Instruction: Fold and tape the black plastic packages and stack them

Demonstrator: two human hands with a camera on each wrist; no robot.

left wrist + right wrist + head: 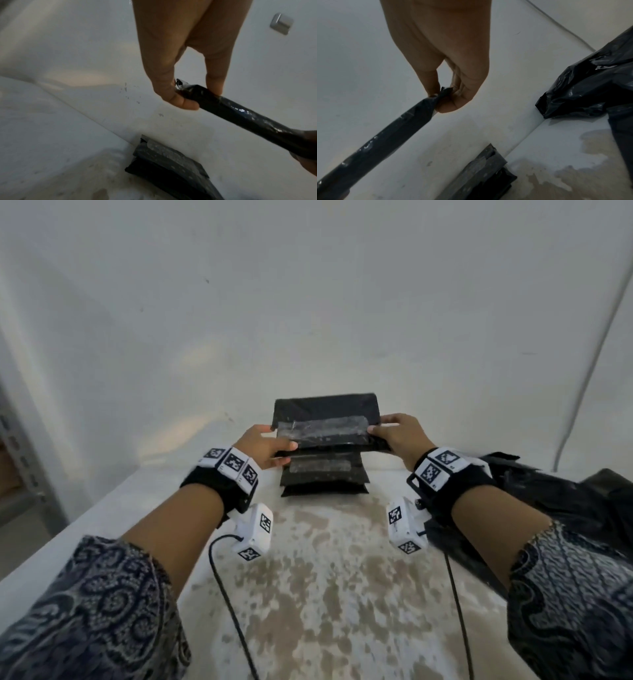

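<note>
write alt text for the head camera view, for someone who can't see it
Two hands, left hand and right hand, hold a taped black plastic package by its ends above a stack of packages on a stained white table. Crumpled black plastic lies to the right.

The held package (325, 428) hides most of the stack (324, 477); the black bag (565, 501) runs off frame.

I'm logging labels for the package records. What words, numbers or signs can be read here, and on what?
No readable words or numbers in any view.
Wrist bands: black-and-white square code markers, patterns only, with tiny marks too small to read.
Held package and stack: clear tape over black plastic, no print visible.
</note>
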